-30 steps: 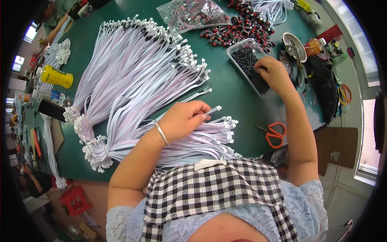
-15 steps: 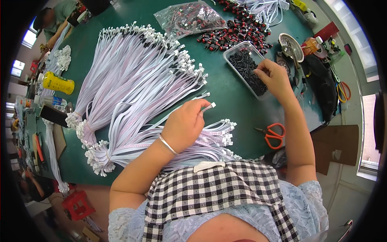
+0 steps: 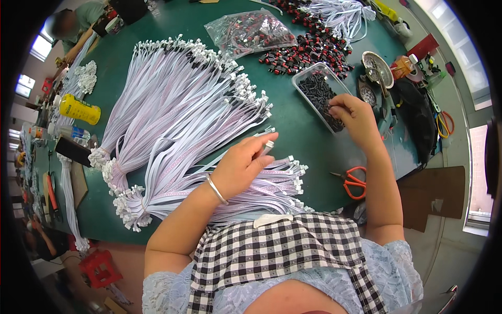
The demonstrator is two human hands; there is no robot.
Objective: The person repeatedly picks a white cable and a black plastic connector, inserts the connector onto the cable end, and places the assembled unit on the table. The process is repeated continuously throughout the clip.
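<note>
Since a moment ago your left hand (image 3: pixel 241 166) has slid up off the near bundle and now pinches one white cable end (image 3: pixel 267 147) between thumb and fingertips, closed on it and lifted just clear of the pile. Your right hand (image 3: pixel 351 112) has barely shifted: it's over the near end of the clear plastic tray (image 3: pixel 311 76), fingertips curled together down among the small black parts (image 3: pixel 320 94). Whether a piece is actually pinched there, I can't tell; the fingers hide it.

Look how you've set this up. Those flat white ribbon cables (image 3: pixel 178 104) fan out across the green table (image 3: pixel 293 136), tied at the far-left ends and spreading toward you, so the connector tips sit loose and easy to pick one at a time. A second bundle (image 3: pixel 261 183) lies right under your left wrist, touching your forearm. That cable end is held pointing toward the tray, just beside your right hand's working spot, it seems, so the two can meet with little travel.

Now the containers. That tray is about half full of the black parts, heaped toward the near end. Behind it, a loose heap of red-and-black pieces (image 3: pixel 308 49) lies straight on the table, and a clear bag (image 3: pixel 250 32) beside it holds more of the same. A round metal dish (image 3: pixel 377 67) sits to the right of the tray, contents too small to make out. Orange-handled scissors (image 3: pixel 352 180) lie near your right forearm, untouched.
</note>
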